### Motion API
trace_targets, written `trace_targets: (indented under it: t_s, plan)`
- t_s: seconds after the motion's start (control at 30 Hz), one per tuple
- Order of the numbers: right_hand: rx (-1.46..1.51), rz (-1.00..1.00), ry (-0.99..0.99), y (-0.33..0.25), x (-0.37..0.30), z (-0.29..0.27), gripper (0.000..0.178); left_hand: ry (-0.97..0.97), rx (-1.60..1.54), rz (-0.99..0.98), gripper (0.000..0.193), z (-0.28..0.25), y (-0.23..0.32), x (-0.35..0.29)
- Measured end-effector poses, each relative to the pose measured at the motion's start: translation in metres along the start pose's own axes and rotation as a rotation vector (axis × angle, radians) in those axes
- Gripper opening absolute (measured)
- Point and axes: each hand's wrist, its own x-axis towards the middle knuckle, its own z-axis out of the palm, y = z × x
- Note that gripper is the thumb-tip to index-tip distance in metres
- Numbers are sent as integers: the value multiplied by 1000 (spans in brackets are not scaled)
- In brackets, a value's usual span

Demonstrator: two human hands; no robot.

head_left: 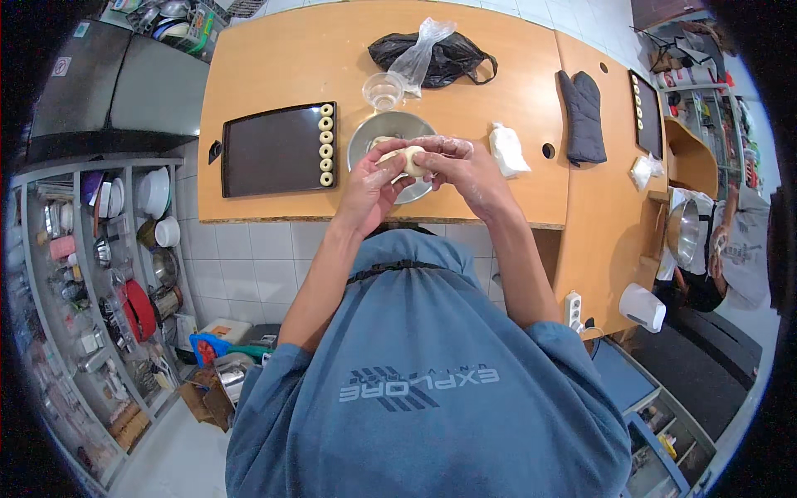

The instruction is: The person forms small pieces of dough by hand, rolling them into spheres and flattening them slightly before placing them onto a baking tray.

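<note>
Between my two hands is a small pale ball of dough (413, 160), held over a metal mixing bowl (362, 133). The fingers of my left hand (375, 183) close on it from the left, and those of my right hand (466, 172) from the right; both are dusted with flour. More dough shows inside the bowl, partly hidden by my hands. To the left lies a dark baking tray (266, 153) with a column of ring-shaped dough pieces (326, 144) along its right edge.
Behind the bowl stand a clear plastic cup (383, 91) and a black plastic bag (432, 62). A white bag of flour (508, 149) and a dark oven mitt (584, 118) lie to the right. At far right, another person (743, 249) stands by a second tray (647, 112) and metal bowl (683, 232).
</note>
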Motion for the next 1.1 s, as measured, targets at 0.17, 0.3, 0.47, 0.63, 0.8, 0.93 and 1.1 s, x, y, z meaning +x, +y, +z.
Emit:
trace_targets:
  t_s: [0.17, 0.3, 0.47, 0.63, 0.8, 0.93, 1.1]
  plan:
    - [147, -94, 124, 4, 3, 5, 28, 65, 101, 56, 27, -2, -2, 2]
    - [20, -45, 112, 6, 4, 0, 29, 82, 288, 111, 28, 4, -2, 1]
    - [-71, -51, 133, 7, 7, -1, 27, 146, 386, 94, 24, 13, 5, 1]
    - [-13, -40, 156, 7, 8, -1, 24, 167, 468, 130, 25, 15, 4, 1]
    - [-79, -1, 161, 7, 10, -4, 20, 232, 470, 133, 27, 16, 4, 3]
    - [-58, -20, 183, 10, 10, -4, 26, 202, 425, 123, 27, 17, 4, 3]
    - [-170, -2, 141, 11, 10, -7, 29, 230, 514, 105, 29, 20, 8, 3]
